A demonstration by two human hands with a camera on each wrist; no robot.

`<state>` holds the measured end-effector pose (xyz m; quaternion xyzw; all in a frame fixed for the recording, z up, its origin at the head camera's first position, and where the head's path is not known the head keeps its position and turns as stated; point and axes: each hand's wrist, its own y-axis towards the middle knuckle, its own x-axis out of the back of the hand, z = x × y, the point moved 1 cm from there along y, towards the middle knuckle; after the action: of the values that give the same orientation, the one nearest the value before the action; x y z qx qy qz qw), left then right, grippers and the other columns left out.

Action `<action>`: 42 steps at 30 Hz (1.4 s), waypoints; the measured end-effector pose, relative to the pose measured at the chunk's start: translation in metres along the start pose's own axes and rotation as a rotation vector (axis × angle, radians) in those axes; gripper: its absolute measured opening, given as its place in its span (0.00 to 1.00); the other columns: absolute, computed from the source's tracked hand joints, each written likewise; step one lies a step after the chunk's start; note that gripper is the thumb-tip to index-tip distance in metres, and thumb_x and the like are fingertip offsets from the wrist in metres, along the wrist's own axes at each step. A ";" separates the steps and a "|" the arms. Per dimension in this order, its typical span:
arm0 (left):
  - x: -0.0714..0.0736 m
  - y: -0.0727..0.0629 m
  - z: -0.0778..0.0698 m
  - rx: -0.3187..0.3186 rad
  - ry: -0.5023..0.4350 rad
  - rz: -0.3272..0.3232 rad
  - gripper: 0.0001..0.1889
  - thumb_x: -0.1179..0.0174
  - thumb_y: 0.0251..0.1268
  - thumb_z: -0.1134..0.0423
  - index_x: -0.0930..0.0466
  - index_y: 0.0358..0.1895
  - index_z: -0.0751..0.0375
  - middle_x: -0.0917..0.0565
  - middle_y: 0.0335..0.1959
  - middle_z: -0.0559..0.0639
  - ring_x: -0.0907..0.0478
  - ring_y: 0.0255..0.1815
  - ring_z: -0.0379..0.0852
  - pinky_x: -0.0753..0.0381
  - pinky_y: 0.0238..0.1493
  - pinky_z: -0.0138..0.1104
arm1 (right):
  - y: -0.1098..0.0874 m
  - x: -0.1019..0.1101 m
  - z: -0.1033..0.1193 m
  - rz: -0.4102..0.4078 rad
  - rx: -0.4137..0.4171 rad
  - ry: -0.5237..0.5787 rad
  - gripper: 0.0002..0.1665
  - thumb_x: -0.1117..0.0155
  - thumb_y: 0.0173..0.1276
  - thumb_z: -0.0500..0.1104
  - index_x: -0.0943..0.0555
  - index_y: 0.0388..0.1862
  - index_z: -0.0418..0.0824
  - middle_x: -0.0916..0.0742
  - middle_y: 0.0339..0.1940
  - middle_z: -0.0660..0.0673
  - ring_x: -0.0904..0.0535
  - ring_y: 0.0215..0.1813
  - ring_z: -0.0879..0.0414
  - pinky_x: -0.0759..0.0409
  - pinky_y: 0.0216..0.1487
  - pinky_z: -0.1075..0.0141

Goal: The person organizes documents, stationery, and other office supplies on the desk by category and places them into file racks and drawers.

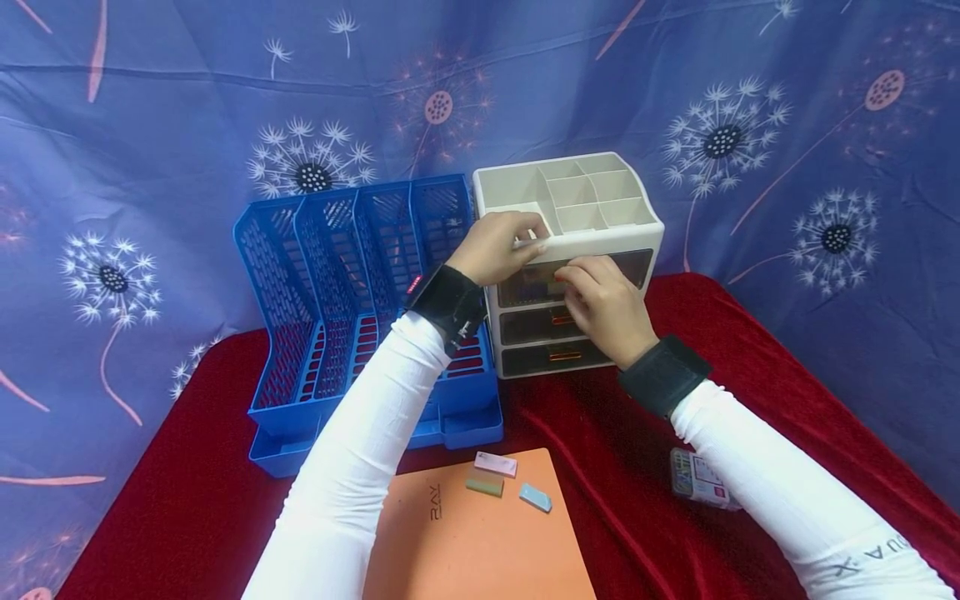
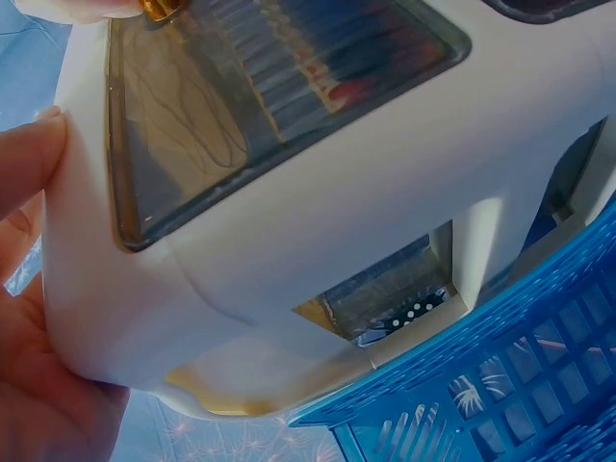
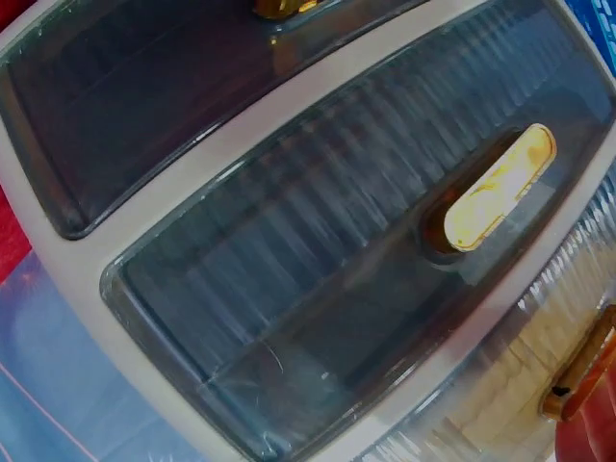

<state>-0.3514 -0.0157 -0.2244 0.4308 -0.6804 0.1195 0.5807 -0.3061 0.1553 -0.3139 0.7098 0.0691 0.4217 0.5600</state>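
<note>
A white desktop organizer (image 1: 487,187) with dark see-through drawers stands at the back. My left hand (image 1: 498,246) grips its top front rim, fingers over the edge into the upper tray. In the left wrist view, the left hand (image 2: 38,318) lies along the organizer's edge. My right hand (image 1: 603,300) is at the top drawer (image 1: 633,265), its fingertips pinching the small amber handle (image 2: 164,8). Fingers (image 3: 587,433) of that hand show beside the handle in the right wrist view. Slender items are dimly visible behind the top drawer's front.
Left of the organizer stands a blue divided file rack (image 1: 330,408). On the orange board (image 1: 480,550) lie a pink block (image 1: 496,463), a green block (image 1: 484,484) and a blue block (image 1: 536,497). A small clear box (image 1: 697,478) lies near the right forearm on red cloth (image 1: 622,467).
</note>
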 end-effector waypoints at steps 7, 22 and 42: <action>0.001 -0.002 -0.001 0.004 -0.007 0.002 0.08 0.43 0.67 0.59 0.19 0.42 0.57 0.16 0.39 0.52 0.22 0.42 0.45 0.27 0.46 0.37 | -0.002 0.008 0.003 0.056 -0.036 0.007 0.17 0.36 0.56 0.29 0.21 0.46 0.32 0.18 0.43 0.37 0.25 0.48 0.42 0.26 0.50 0.53; 0.001 -0.001 -0.001 0.002 -0.001 0.003 0.08 0.43 0.68 0.59 0.19 0.43 0.57 0.16 0.41 0.52 0.22 0.44 0.45 0.28 0.48 0.37 | -0.040 -0.005 0.002 0.186 -0.039 -0.007 0.15 0.30 0.52 0.29 0.21 0.39 0.36 0.18 0.38 0.41 0.22 0.43 0.47 0.22 0.43 0.55; 0.000 0.000 0.001 0.005 0.004 0.002 0.09 0.44 0.68 0.59 0.19 0.44 0.57 0.16 0.41 0.51 0.22 0.44 0.45 0.28 0.48 0.37 | -0.041 -0.026 -0.004 0.238 0.096 -0.121 0.18 0.30 0.47 0.23 0.22 0.37 0.34 0.19 0.36 0.39 0.24 0.38 0.46 0.22 0.40 0.58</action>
<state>-0.3519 -0.0165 -0.2250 0.4313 -0.6795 0.1227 0.5807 -0.3096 0.1580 -0.3627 0.7631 -0.0291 0.4378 0.4745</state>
